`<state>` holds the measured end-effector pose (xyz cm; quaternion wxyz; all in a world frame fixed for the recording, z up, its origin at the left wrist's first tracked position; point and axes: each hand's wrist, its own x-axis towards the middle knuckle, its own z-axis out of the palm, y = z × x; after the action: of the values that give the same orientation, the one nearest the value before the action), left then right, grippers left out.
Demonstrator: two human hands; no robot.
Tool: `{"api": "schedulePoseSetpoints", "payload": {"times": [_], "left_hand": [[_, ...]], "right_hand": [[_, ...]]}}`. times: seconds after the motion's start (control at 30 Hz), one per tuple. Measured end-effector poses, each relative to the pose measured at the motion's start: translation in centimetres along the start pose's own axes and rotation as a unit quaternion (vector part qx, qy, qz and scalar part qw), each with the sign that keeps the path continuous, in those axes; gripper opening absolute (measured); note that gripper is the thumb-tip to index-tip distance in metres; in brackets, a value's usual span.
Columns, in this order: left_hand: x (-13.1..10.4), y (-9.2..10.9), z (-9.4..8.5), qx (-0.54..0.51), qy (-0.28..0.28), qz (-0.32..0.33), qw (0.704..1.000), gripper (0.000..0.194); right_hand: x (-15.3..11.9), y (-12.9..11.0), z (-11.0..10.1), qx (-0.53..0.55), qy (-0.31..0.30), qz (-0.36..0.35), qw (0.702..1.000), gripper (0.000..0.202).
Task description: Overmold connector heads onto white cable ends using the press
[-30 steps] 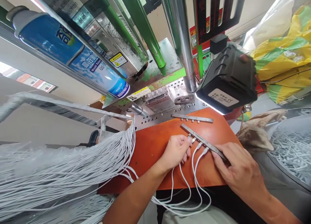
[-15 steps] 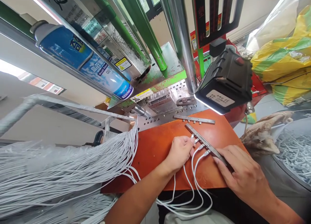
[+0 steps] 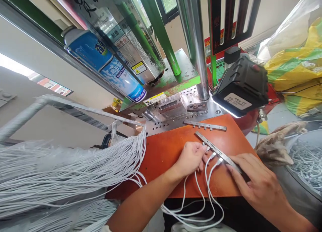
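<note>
A narrow metal mould bar (image 3: 213, 148) lies at a slant on the orange-brown work surface (image 3: 161, 158). White cables (image 3: 206, 173) with small connectors (image 3: 219, 161) are seated along its near edge. My left hand (image 3: 192, 158) is closed at the bar's upper-left part, pinching a cable connector there; the fingers partly hide it. The thumb and fingers of my right hand (image 3: 259, 183) grip the bar's lower-right end. A second, similar metal bar (image 3: 205, 126) rests farther back, apart from both hands.
Behind the surface stands a press with a metal mould base (image 3: 173, 112) and a steel column (image 3: 195, 40). A blue spray can (image 3: 105, 64) is at left, above a thick bundle of white cables (image 3: 75, 171). A black work lamp (image 3: 241, 84) and a scrap bin (image 3: 307, 161) are at right.
The view has shifted slightly, so everything sits a little more to the right. My left fingers have closed in nearer the bar at the connectors. The right hand keeps its grip.
</note>
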<state>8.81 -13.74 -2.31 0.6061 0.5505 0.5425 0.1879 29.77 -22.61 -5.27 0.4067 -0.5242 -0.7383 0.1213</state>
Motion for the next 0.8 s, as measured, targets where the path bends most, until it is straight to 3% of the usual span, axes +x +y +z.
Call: {"api": "schedulePoseSetpoints", "payload": {"times": [0.1,0.23,0.33,0.43,0.67,0.8], "left_hand": [[-0.1,0.1,-2.1,0.018,-0.019,-0.003,1.0,0.037],[-0.1,0.2,-3.6,0.026,-0.054,-0.043,0.997,0.032],[0.0,0.3,-3.7,0.073,-0.068,-0.031,0.995,0.027],[0.0,0.8,-3.7,0.1,-0.077,-0.035,0.991,0.023],[0.2,1.9,-3.2,0.106,-0.108,-0.026,0.988,0.034],[0.4,1.4,-2.4,0.126,-0.068,-0.003,0.99,0.041]], "right_hand": [[0.1,-0.5,0.5,-0.044,0.043,0.021,0.998,0.016],[0.5,-0.6,0.9,-0.114,0.041,-0.012,0.993,0.028],[0.7,-0.6,0.8,-0.142,0.012,-0.038,0.989,0.033],[0.6,-0.5,0.8,-0.104,-0.015,-0.03,0.994,0.025],[-0.1,0.1,0.4,-0.019,-0.063,-0.035,0.997,0.024],[-0.5,0.7,0.0,0.007,-0.068,-0.054,0.996,0.029]]}}
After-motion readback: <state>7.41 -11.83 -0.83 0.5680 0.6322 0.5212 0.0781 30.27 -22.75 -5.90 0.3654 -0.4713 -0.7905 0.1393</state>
